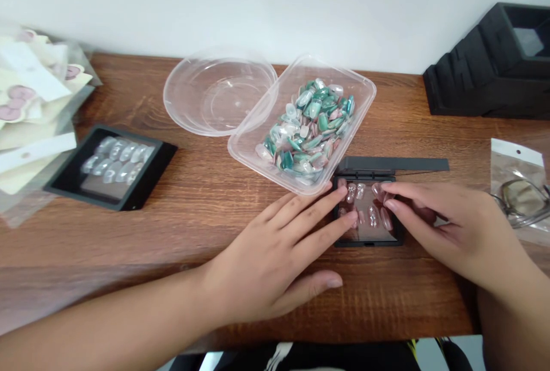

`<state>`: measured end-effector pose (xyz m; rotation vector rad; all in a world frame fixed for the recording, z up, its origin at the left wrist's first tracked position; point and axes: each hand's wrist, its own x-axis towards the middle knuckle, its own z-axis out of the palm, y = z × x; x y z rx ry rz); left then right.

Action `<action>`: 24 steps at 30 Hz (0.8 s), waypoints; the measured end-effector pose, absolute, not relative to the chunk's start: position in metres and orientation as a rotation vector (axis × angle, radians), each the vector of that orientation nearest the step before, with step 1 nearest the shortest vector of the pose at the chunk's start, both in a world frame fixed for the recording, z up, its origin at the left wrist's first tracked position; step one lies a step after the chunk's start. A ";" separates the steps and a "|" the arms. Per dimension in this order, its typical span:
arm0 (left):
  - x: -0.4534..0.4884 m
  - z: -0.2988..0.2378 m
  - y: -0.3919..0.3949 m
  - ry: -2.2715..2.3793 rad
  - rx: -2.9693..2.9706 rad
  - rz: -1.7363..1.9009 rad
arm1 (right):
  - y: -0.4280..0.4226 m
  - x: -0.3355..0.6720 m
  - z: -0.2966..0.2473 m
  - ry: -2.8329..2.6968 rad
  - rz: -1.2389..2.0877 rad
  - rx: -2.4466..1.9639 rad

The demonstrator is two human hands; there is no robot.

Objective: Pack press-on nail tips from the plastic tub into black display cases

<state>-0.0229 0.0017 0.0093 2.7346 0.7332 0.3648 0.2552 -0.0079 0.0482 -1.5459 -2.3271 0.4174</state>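
Sitting inside the open black case (369, 243), the pink nails (373, 216) form two rows, likely for order. Right hand (455, 227) pinches one nail at upper right, thumb and index nearly closed. Left hand (279, 250) is spread, gripping nothing, fingertips at the case's left side, probably steadying it. Nails glossy, curved, some gem-studded; clear plastic tub (356, 116) of green-white nails (315, 108) nearby, wood-grain table (206, 199) beneath.

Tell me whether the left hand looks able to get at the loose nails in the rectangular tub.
Probably yes: the left hand lies right in front of the rectangular tub, whose top looks open, and nothing appears to cover the loose nails.
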 end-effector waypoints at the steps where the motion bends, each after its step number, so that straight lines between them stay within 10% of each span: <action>1: -0.023 0.009 0.002 0.734 2.733 0.358 | -0.008 0.255 0.049 -2.322 0.392 -1.555; 24: -0.024 0.009 0.001 0.708 2.718 0.359 | -0.008 0.250 0.047 -2.344 0.521 -1.463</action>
